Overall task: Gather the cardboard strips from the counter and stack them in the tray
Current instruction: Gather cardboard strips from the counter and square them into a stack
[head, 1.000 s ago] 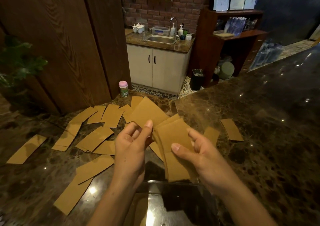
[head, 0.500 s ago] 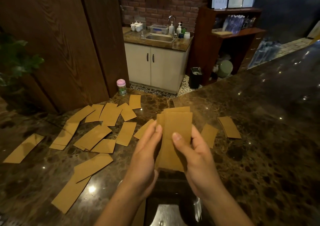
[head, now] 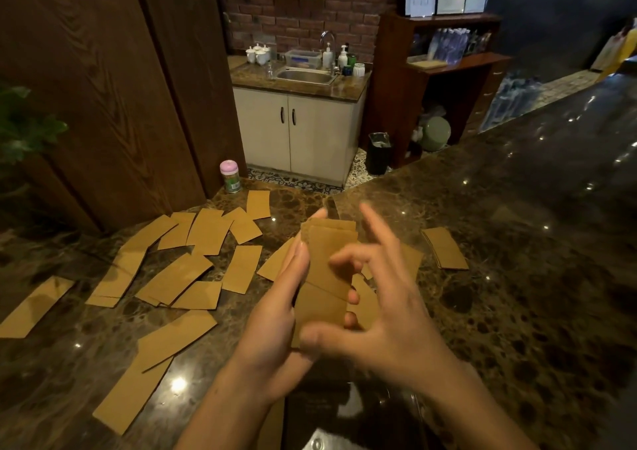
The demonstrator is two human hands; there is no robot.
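I hold a small bundle of brown cardboard strips (head: 327,277) upright above the dark marble counter (head: 517,243). My left hand (head: 275,329) grips the bundle along its left edge. My right hand (head: 382,311) is on the bundle's right side, thumb at its lower end and fingers spread near its top. Several loose cardboard strips (head: 179,277) lie scattered over the counter to the left. One more strip (head: 444,248) lies to the right. The dark shiny tray (head: 344,415) sits right below my wrists, mostly hidden by my arms.
A small jar with a pink lid (head: 230,176) stands at the counter's far edge beside the wooden panel wall (head: 103,87). A green plant (head: 24,129) is at the far left. Beyond the counter are a sink cabinet (head: 303,132) and a wooden shelf unit (head: 444,81).
Both hands have brought the strips together from a fanned, tilted spread into one upright bundle. My right fingers have opened and moved up along the bundle's right side.
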